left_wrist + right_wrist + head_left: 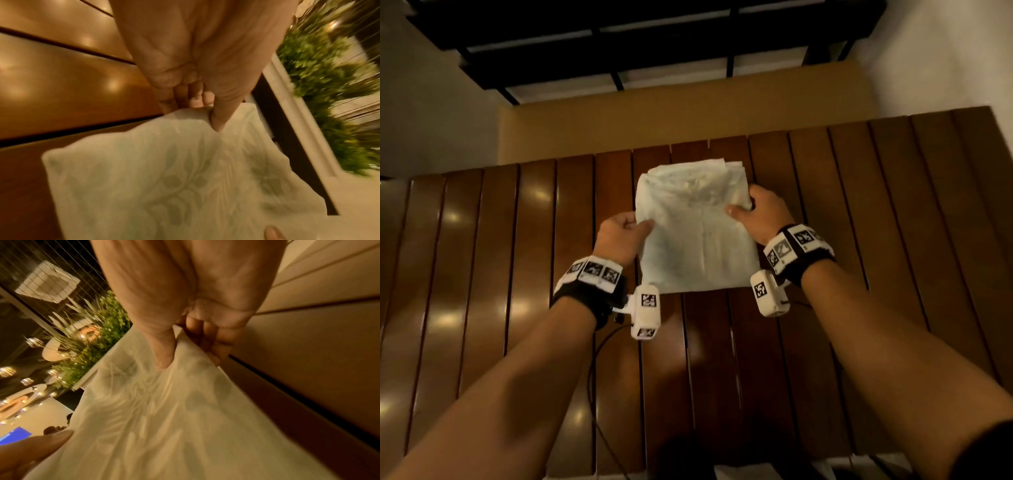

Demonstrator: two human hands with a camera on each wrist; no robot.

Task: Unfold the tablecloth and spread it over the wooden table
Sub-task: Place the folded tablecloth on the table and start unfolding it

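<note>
A pale folded tablecloth (697, 233) with a faint leaf print sits over the middle of the slatted wooden table (500, 260), still a thick folded square. My left hand (631, 229) pinches its left edge, thumb on top and fingers curled under; the left wrist view shows this left hand (202, 113) on the tablecloth (164, 186). My right hand (744, 207) grips the right edge near the far corner, and up close the right hand (185, 352) has its thumb on top of the tablecloth (164, 418). I cannot tell whether the cloth is lifted off the table.
A tan ledge (681, 113) runs behind the table's far edge, with a dark railing (619, 44) beyond it. Green plants (320, 68) and small lights show past the table in the wrist views. A black cable (595, 377) trails from my left wrist across the slats.
</note>
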